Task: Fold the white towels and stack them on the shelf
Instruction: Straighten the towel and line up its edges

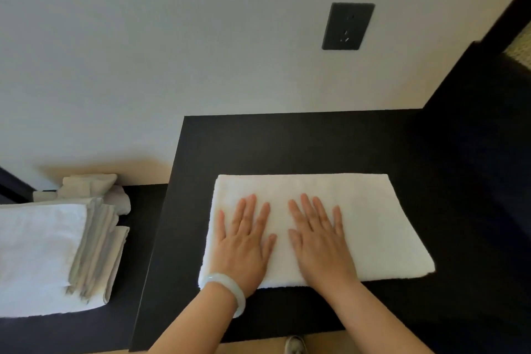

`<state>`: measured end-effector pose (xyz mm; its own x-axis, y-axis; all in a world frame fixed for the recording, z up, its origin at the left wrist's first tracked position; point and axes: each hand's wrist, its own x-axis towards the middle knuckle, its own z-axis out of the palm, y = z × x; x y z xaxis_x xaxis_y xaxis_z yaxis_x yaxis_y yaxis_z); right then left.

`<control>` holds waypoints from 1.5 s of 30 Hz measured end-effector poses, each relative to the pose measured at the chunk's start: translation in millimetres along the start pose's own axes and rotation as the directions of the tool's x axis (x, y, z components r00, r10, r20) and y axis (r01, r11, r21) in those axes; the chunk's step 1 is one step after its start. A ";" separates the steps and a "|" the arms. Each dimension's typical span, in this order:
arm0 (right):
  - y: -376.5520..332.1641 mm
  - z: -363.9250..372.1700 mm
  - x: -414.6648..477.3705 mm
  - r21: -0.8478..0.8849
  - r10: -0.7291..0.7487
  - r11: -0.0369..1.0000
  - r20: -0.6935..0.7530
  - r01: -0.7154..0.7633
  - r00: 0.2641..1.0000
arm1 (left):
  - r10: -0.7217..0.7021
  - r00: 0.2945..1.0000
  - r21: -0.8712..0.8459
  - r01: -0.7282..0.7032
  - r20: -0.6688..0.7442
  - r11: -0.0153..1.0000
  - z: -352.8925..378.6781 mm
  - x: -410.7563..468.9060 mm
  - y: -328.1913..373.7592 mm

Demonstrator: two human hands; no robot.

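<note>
**Two flat hands on one folded towel**

The left hand (244, 241), with one pale bracelet (227, 287) at its wrist, and the right hand (319, 238) lie flat side by side, fingers straight, gripping nothing. They press on a single folded white towel (373, 224) on the black shelf top (287, 146). To the left, a lower black surface (138, 210) holds one stack of folded towels (37, 253); how many is unclear. One dark outlet (347, 26) is on the wall beyond.

Black shelf top (287, 146) under one folded white towel (373, 224); lower black ledge (138, 210) under towel stack (37, 253)

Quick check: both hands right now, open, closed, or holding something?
Left hand: open, flat on the folded towel.
Right hand: open, flat on the same towel.
</note>
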<state>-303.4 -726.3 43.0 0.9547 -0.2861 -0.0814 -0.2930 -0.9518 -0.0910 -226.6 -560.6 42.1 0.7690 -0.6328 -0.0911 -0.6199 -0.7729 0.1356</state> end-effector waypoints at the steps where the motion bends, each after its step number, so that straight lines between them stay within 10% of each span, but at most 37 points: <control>1: 22.6 -2.0 -9.9 0.004 0.095 0.996 -0.012 -0.094 0.995 | -0.011 1.000 0.025 0.011 0.001 1.000 0.8 -0.1 -0.9; 9: 137.5 -40.3 -36.4 -0.002 0.424 0.905 0.090 -0.426 0.901 | -0.041 0.996 0.067 0.036 0.080 0.997 -11.9 5.1 6.6; 12: 99.1 -52.7 -4.1 0.018 0.216 0.976 -0.145 -0.216 0.965 | 0.002 0.999 0.014 -0.003 0.045 1.000 -20.1 25.3 26.7; 16: 32.1 -29.8 30.2 0.068 -0.162 0.984 -0.044 0.165 0.986 | 0.134 0.988 0.094 -0.140 0.071 0.986 -18.2 52.7 55.6; 26: 168.5 -29.8 40.2 0.212 0.197 0.955 0.060 -0.205 0.979 | -0.394 0.913 -0.070 0.402 0.105 0.913 -23.8 30.1 -33.6; 31: 187.5 -34.6 16.6 0.413 0.566 0.699 0.179 -0.583 0.805 | -0.575 0.812 -0.320 0.574 0.102 0.754 -43.2 5.5 -37.1; 36: 188.6 -55.7 32.4 0.619 0.440 0.279 0.598 -0.735 0.670 | -0.625 0.691 -0.559 0.698 0.362 0.447 -59.2 6.6 -34.3; 40: 161.8 -68.1 40.6 0.725 0.338 0.071 0.628 -0.685 0.701 | -0.559 0.667 -0.744 0.656 0.493 0.127 -69.9 -5.9 -44.7; 45: 102.5 -79.5 50.7 0.788 0.261 0.042 0.584 -0.614 0.768 | -0.633 0.663 -0.822 0.565 0.400 0.072 -79.1 -37.6 -77.0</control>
<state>-280.9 -847.2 108.5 0.6272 -0.4033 -0.6663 -0.6388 0.2233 -0.7363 -195.5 -473.6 113.1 0.8397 0.0507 -0.5406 0.5179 -0.3737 0.7695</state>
